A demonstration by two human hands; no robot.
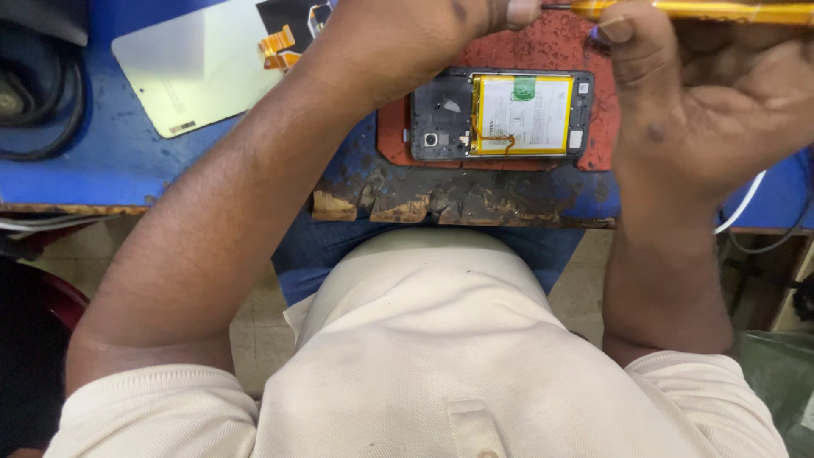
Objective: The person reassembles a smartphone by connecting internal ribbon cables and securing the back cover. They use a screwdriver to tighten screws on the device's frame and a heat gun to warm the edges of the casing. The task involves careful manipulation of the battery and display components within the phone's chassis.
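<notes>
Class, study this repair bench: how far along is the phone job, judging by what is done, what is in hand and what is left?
Done: the phone lies open on the red mat, its battery exposed, and the detached panel lies aside on the blue bench. In hand: both hands, left and right, hold a yellow tool above the phone. Left: the phone remains open, battery in place, so it probably needs reassembly.

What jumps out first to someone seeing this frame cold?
An opened dark smartphone with an exposed yellow-edged battery lies on a worn red mat at the blue workbench edge. Above it, both hands, left and right, hold a slim yellow tool. A pale back panel rests upper left.
</notes>
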